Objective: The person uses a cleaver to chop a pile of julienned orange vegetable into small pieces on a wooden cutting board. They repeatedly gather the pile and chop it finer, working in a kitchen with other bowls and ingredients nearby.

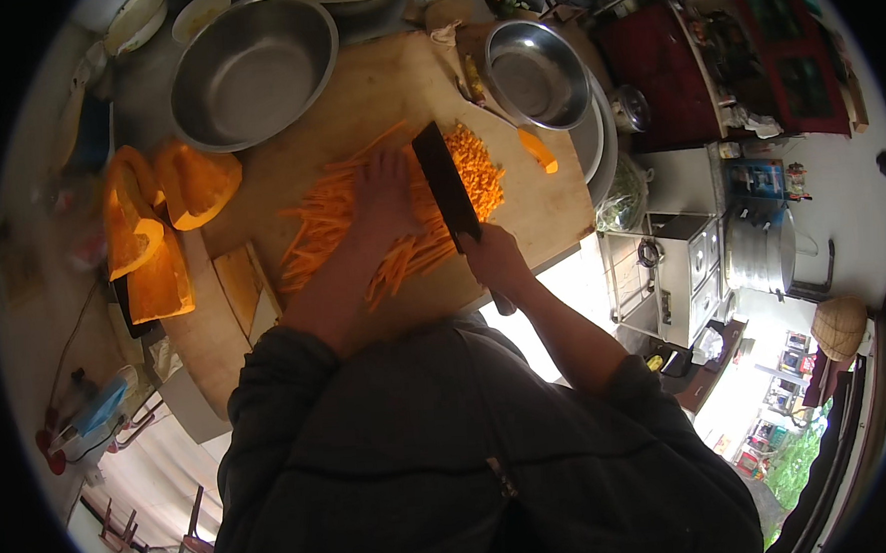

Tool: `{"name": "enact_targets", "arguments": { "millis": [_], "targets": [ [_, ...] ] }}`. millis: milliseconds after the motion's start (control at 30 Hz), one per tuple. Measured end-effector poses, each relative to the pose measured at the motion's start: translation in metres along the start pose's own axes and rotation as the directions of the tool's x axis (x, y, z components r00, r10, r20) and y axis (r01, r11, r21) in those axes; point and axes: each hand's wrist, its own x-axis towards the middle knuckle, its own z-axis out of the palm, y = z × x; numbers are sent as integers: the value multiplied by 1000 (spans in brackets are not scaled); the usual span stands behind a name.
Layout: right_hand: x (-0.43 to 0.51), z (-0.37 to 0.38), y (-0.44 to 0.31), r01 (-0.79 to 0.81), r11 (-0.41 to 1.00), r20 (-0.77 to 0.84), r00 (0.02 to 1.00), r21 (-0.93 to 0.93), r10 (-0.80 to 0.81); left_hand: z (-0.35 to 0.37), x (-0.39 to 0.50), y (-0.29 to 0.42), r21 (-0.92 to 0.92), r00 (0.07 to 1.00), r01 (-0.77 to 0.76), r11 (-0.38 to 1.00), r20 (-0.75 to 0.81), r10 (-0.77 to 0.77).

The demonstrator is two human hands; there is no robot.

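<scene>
My right hand (495, 262) is wrapped around the handle of a cleaver (445, 179), whose broad dark blade stands across a heap of orange strips. Left of the blade, my left hand (386, 197) lies flat over the pumpkin strips (320, 223), fingers pointing away from me and pressing on them. On the blade's far right side sits a pile of finely diced pumpkin (479, 169). All of it rests on a large wooden cutting board (402, 76). The blade's lower edge is hidden among the strips.
Several large pumpkin pieces (147, 232) lie at the board's left. A big steel basin (252, 76) stands at the back left, a smaller steel bowl (538, 76) at the back right. Near that bowl are a small knife (490, 109) and a pumpkin chunk (538, 151).
</scene>
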Motion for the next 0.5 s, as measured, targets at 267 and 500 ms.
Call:
{"name": "enact_targets", "arguments": {
  "millis": [267, 500],
  "targets": [
    [34, 16, -1, 103, 995, -93, 990, -5, -103, -14, -4, -2, -19, 999, -4, 1000, 49, 5],
    [-19, -11, -12, 2, 996, -31, 1000, 91, 1, -5, -7, -6, -32, 997, 44, 999, 57, -42]
  ]
}}
